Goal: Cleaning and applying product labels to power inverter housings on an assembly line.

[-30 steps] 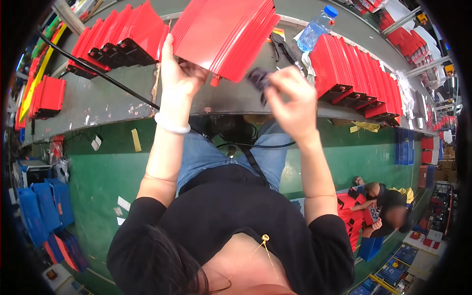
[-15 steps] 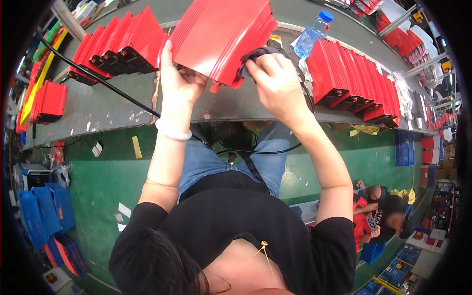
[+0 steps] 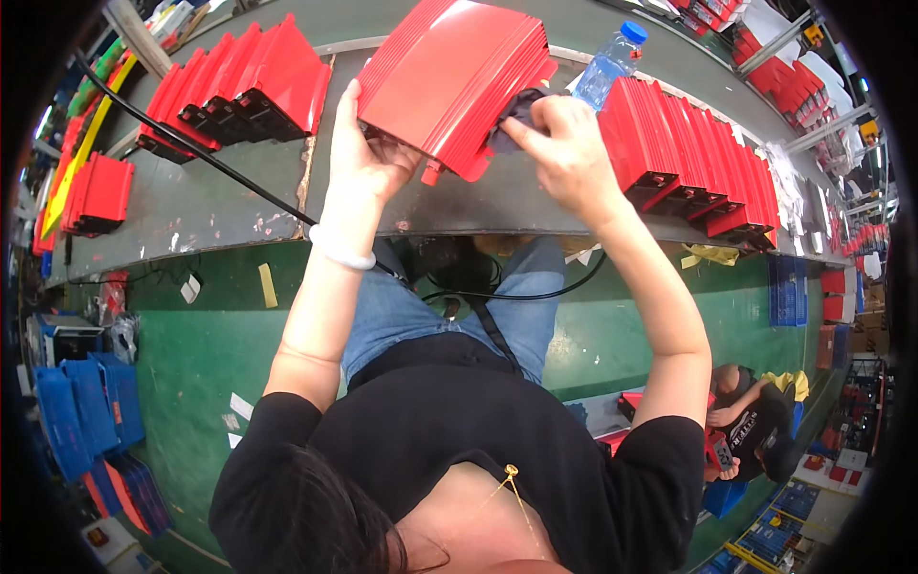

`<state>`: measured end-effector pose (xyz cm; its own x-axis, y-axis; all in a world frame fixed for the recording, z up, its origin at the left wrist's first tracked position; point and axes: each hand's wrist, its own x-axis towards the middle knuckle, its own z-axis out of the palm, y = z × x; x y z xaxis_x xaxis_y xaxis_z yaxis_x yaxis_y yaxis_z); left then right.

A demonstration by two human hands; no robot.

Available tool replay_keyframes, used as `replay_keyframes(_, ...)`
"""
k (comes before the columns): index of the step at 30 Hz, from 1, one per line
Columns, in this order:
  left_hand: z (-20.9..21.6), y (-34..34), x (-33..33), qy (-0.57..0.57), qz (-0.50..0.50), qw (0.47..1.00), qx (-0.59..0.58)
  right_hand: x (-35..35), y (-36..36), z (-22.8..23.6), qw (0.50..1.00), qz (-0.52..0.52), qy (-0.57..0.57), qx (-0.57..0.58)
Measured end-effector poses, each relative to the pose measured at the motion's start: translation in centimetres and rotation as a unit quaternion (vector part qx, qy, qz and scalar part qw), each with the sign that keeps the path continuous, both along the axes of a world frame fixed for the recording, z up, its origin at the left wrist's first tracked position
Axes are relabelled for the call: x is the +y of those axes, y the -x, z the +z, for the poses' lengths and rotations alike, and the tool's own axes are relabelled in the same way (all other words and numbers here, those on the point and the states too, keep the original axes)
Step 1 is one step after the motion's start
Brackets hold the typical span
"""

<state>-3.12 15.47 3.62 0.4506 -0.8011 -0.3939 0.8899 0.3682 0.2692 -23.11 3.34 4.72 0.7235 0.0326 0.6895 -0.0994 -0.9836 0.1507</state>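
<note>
A green floor (image 3: 210, 344), littered with paper scraps (image 3: 241, 407) and a yellow strip (image 3: 268, 285), spreads beneath a long grey bench (image 3: 253, 196) with a worn, paint-flecked surface. Blue crates (image 3: 62, 421) stand on the floor at the left, and another blue crate (image 3: 787, 287) sits near the bench's right end. A pale post (image 3: 139, 40) rises at upper left beside a slanting yellow rail (image 3: 87, 148).

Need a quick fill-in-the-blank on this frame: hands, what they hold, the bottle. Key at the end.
1. The left hand holds up a housing coloured ____.
2. The right hand holds a dark cloth at the housing's ____ side, as pictured.
3. The white band is on the person's ____ wrist.
4. The bottle has a cap coloured ____.

Missing words: red; right; left; blue.
</note>
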Motion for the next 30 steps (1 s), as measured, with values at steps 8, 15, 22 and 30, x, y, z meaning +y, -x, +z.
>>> replay_keyframes(8,-0.8,0.2,0.2,-0.012,-0.032,0.999,0.03,1.3,0.8,-0.3,0.995,0.081,-0.015,0.056)
replay_keyframes(15,-0.5,0.3,-0.2,-0.013,-0.016,0.999,0.037,-2.8,0.2,1.6,0.996,-0.066,0.006,-0.052)
replay_keyframes(22,-1.0,0.1,0.6,0.015,-0.028,0.999,0.014,6.6,-1.1,-2.0,0.964,0.065,-0.099,0.239)
replay_keyframes(30,-2.1,1.2,3.8,0.065,0.113,0.889,-0.439,3.2,4.5,0.7,0.843,0.014,-0.503,-0.191)
